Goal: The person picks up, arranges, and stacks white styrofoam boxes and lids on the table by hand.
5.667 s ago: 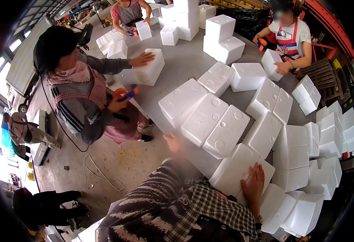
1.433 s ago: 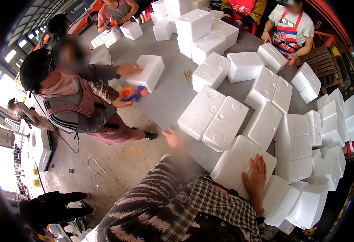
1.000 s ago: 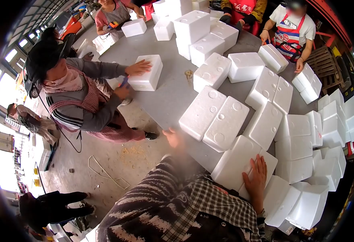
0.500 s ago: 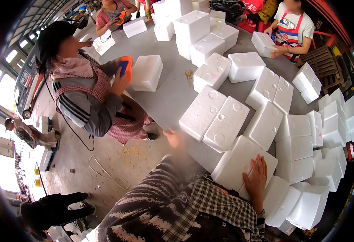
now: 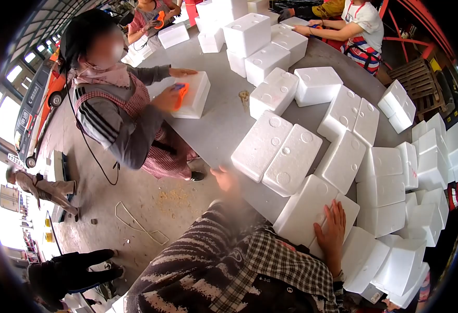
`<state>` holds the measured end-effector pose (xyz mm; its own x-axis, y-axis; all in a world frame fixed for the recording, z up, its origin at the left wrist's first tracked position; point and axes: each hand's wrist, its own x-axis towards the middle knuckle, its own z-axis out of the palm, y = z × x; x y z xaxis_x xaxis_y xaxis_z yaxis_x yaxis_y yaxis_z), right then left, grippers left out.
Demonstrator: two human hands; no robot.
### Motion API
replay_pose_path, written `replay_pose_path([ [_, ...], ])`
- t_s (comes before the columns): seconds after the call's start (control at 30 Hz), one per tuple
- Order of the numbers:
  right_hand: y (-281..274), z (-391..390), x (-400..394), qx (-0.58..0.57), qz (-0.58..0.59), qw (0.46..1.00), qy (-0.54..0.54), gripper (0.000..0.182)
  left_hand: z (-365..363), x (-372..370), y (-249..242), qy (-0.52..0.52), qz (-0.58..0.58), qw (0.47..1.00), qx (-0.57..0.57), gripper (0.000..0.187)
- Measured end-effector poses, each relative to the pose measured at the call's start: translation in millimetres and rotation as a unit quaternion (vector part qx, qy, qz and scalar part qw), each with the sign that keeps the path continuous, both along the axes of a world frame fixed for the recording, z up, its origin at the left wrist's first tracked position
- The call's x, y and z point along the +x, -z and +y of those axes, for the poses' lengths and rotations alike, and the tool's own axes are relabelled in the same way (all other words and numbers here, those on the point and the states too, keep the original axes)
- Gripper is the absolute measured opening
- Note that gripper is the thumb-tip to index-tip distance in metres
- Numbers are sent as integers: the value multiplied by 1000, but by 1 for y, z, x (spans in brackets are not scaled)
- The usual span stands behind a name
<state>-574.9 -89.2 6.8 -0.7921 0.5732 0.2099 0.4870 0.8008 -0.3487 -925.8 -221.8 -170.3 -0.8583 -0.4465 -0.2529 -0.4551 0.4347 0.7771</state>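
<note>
- Resting R hand [image 5: 329, 229] flat on near white box [image 5: 302, 208]; fingers slightly apart, not wrapped round anything.
- Holding L hand [image 5: 225, 178] low by edge of grey table [image 5: 213, 141]; blurred, so can't tell finger state or contact w/ edge.
- Location of near white box: on table's near side, partly hidden under R palm. Seam visible by fingers; can't tell if one box or two pushed together. Nearby: box pair [image 5: 276, 154] just beyond, stacked boxes [image 5: 380, 195] to R.
- Step in hand, as judged: steadying box, or just waiting w/ palm on it; no grip or lift evident.
- Next move, as judged: if shifting box, would need fingers round its sides, pref. w/ L hand brought over.
- Changes vs. frame 0.5 s ago: own hands & near white box unmoved. Orange tool [image 5: 182, 96], prev. raised clear in grip of co-worker at left [image 5: 109, 125], now down at far-left box [image 5: 200, 88].
- Also new: co-worker at right [image 5: 362, 26] now reaching in over far boxes [image 5: 286, 39], prev. holding box nearer R edge.
</note>
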Motion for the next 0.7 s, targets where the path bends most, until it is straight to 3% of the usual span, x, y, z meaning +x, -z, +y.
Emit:
replay_pose_path([
  [0.7,-2,1,-3,-7,-5,1000,3,59,1,-1,-3,14,-1,1000,11,62],
])
